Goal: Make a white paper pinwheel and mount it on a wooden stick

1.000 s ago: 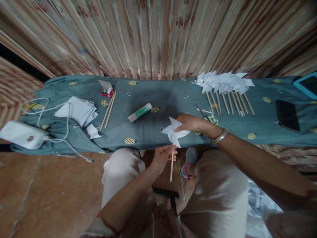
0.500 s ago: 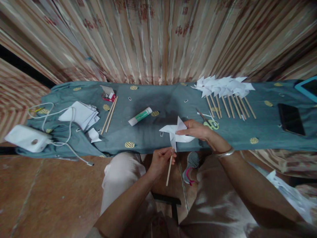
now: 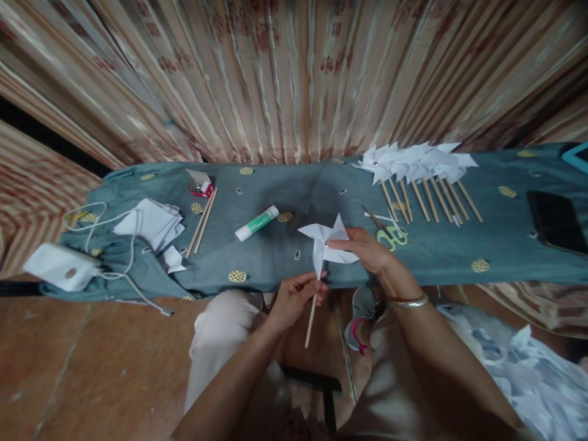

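A white paper pinwheel (image 3: 321,237) with pointed blades is held over the near edge of the cloth-covered table. My left hand (image 3: 296,298) pinches its wooden stick (image 3: 310,324) just below the paper; the stick's lower end slants down past my fingers. With the thumb on the pinwheel's centre, my right hand (image 3: 367,248) grips the paper from the right, its other fingers partly hidden behind it. Green-handled scissors (image 3: 390,236) lie just beyond my right hand. A glue stick (image 3: 257,223) rests on the cloth to the left of the pinwheel.
Finished pinwheels (image 3: 418,165) lie in an overlapping row at the back right. On the left are two loose sticks (image 3: 202,222), a small red box of pins (image 3: 201,184), stacked paper (image 3: 149,223) and a white device (image 3: 62,266) with a cable. A dark phone (image 3: 555,220) lies far right.
My right thumb has shifted onto the pinwheel's centre, and the blades now face up more openly. My left hand stays on the stick. The camera view has moved slightly.
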The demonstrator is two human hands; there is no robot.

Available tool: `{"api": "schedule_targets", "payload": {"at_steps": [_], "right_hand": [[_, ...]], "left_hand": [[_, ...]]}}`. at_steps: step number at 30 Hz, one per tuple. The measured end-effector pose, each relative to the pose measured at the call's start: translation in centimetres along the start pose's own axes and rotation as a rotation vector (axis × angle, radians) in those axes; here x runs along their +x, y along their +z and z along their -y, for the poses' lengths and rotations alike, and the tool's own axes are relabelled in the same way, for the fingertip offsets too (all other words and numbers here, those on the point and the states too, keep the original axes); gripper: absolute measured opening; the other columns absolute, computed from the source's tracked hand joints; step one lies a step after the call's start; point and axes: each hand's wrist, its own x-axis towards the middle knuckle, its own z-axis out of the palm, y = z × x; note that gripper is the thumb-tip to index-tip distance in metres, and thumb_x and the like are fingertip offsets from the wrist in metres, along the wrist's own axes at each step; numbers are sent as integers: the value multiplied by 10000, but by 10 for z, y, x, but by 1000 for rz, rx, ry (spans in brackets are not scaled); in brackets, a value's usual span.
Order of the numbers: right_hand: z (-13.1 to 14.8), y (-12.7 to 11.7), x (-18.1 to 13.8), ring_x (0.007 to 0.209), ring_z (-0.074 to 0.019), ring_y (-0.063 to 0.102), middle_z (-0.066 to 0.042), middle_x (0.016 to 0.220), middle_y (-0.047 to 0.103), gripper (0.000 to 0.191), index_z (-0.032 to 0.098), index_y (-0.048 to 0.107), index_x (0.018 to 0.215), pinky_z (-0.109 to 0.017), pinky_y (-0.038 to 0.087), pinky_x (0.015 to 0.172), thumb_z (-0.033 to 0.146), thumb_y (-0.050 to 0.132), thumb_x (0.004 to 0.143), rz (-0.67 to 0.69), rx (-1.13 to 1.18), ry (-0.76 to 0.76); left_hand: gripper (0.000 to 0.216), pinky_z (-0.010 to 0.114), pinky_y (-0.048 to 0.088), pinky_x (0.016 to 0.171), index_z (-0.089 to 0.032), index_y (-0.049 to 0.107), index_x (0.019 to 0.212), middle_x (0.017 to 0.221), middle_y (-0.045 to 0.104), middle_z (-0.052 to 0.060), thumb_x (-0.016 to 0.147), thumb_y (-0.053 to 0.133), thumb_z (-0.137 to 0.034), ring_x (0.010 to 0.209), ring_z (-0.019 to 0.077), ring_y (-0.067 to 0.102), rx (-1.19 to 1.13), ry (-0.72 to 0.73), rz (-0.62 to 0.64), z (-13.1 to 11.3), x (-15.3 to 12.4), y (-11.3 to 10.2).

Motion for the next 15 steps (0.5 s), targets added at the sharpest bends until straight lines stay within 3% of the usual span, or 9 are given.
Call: {"api": "schedule_targets", "payload": {"at_steps": [15], "right_hand": [[1, 9, -2, 646, -164, 655, -36, 721, 755, 396, 158, 733, 715, -273, 486, 629, 408, 883, 447, -43, 96, -30]], "left_hand": [[453, 231, 417, 567, -152, 779, 963, 687, 679, 19, 614, 838, -436, 521, 75, 528, 50, 54, -86, 0, 3, 3]]}}
